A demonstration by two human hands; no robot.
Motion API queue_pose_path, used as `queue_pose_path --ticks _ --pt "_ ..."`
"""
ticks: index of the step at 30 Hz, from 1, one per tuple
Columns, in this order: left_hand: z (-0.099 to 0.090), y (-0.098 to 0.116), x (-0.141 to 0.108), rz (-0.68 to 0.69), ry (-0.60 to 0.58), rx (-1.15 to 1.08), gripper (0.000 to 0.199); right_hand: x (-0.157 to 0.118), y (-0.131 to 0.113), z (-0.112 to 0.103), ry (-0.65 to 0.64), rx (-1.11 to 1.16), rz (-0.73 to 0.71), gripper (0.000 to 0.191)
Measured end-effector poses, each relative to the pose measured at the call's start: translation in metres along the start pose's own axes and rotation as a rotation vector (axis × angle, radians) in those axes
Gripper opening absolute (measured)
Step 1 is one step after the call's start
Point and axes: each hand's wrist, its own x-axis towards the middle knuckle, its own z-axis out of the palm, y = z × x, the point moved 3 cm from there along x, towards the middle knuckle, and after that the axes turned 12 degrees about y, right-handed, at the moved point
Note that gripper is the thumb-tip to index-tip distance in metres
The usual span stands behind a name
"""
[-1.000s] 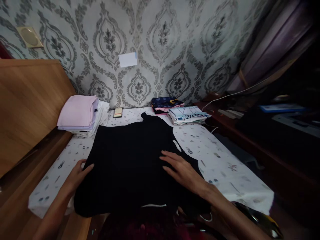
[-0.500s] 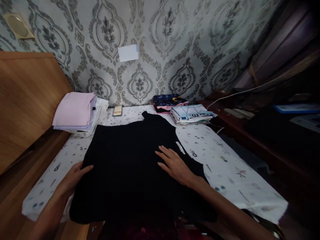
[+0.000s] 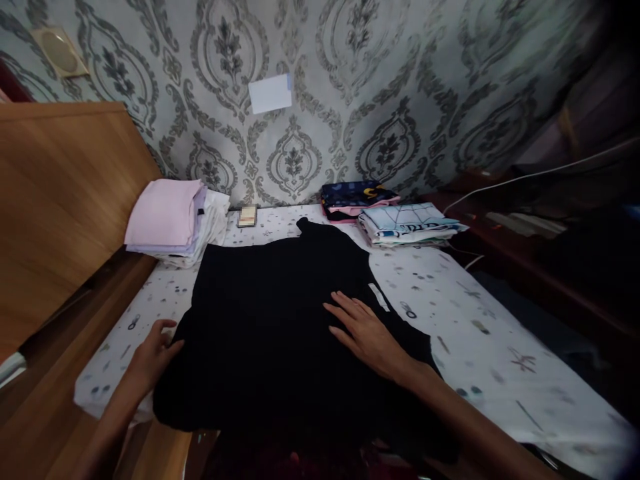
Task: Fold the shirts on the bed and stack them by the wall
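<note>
A black shirt (image 3: 270,300) lies spread on the white patterned sheet, a short sleeve sticking up at its far edge. Along its right side, a white label (image 3: 379,297) shows at what looks like the neckline. My right hand (image 3: 367,333) rests flat on the right half of the cloth, palm down and fingers stretched out. At the left edge is my left hand (image 3: 153,353), its thumb against the black fabric and its index finger held apart from it. The near part of the shirt is too dark to make out folds.
A stack of pink, lilac and white folded cloths (image 3: 165,213) stands at the far left, by a wooden panel (image 3: 65,213). Two folded piles, one dark blue (image 3: 357,193) and one light blue (image 3: 410,223), lie at the back right. A small box (image 3: 247,215) sits near the wall.
My left hand has loosened from the shirt's left edge, and its index finger has lifted away from the thumb. My right hand stays flat on the cloth. The view has shifted slightly left.
</note>
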Motion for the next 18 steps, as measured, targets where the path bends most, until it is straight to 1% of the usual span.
queue_pose_path --ticks 2,3,4,5,7,9,10,11,12,13,14,16,18 --pt "0.000 0.007 -0.002 0.173 0.144 0.313 0.044 0.005 -0.002 -0.002 -0.036 0.003 0.008 0.048" --pt "0.006 0.016 -0.004 0.266 0.191 0.398 0.044 0.009 -0.005 -0.002 -0.048 0.006 0.014 0.048" --pt "0.017 0.027 -0.007 0.371 0.209 0.420 0.045 0.015 -0.009 -0.001 -0.054 0.011 0.019 0.048" --pt "0.032 0.040 -0.010 0.481 0.199 0.394 0.046 0.022 -0.014 0.001 -0.054 0.021 0.019 0.048" --pt "0.070 0.066 -0.016 0.714 0.097 0.261 0.050 0.038 -0.026 0.007 -0.052 0.050 -0.003 0.048" --pt "0.106 0.082 -0.020 0.871 -0.038 0.212 0.057 0.052 -0.036 0.017 -0.068 0.065 -0.034 0.050" --pt "0.118 0.084 -0.019 0.907 -0.085 0.224 0.060 0.056 -0.038 0.022 -0.078 0.061 -0.044 0.052" --pt "0.126 0.082 -0.016 0.912 -0.108 0.256 0.063 0.059 -0.038 0.026 -0.085 0.052 -0.049 0.053" --pt "0.128 0.076 -0.009 0.888 -0.101 0.298 0.065 0.060 -0.036 0.029 -0.086 0.042 -0.049 0.054" --pt "0.125 0.067 -0.001 0.842 -0.071 0.344 0.066 0.060 -0.033 0.032 -0.081 0.033 -0.045 0.054" --pt "0.119 0.056 0.008 0.784 -0.030 0.387 0.067 0.058 -0.028 0.033 -0.072 0.026 -0.038 0.054" --pt "0.099 0.031 0.027 0.665 0.051 0.459 0.067 0.054 -0.018 0.033 -0.054 0.016 -0.024 0.054" --pt "0.080 0.011 0.039 0.567 0.095 0.509 0.069 0.051 -0.011 0.032 -0.045 0.012 -0.018 0.054"
